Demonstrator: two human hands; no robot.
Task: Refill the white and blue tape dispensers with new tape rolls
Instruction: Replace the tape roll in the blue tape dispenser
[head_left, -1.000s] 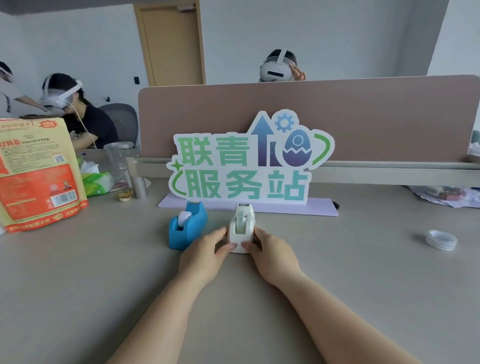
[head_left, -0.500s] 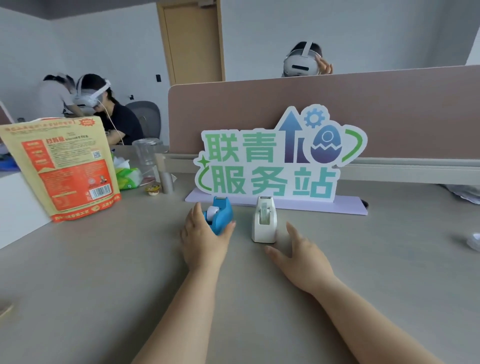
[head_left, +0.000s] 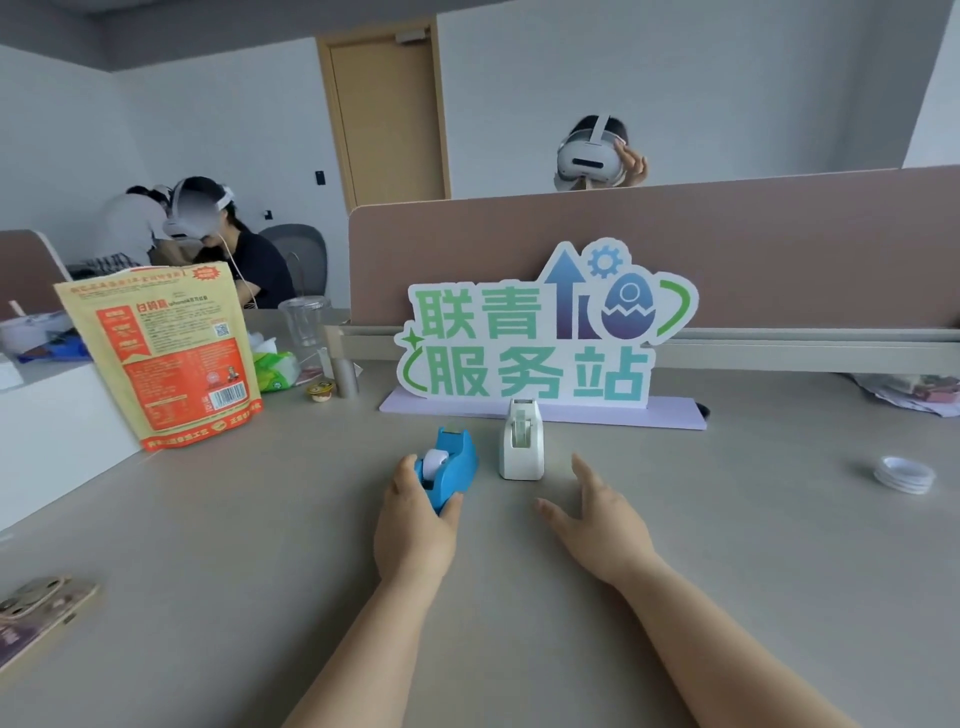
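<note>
Blue dispenser (head_left: 448, 467) is clamped by the left hand (head_left: 415, 525); the right hand (head_left: 597, 512), open and empty, should be used to steady it on the counter (head_left: 727, 545).

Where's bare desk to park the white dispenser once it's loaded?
Widest bare patch: right of the right hand, between the white dispenser and the stacked tape rolls. Also bare: the near desk between the phone and the left hand. Crowded: the back left, around the orange pouch.
</note>
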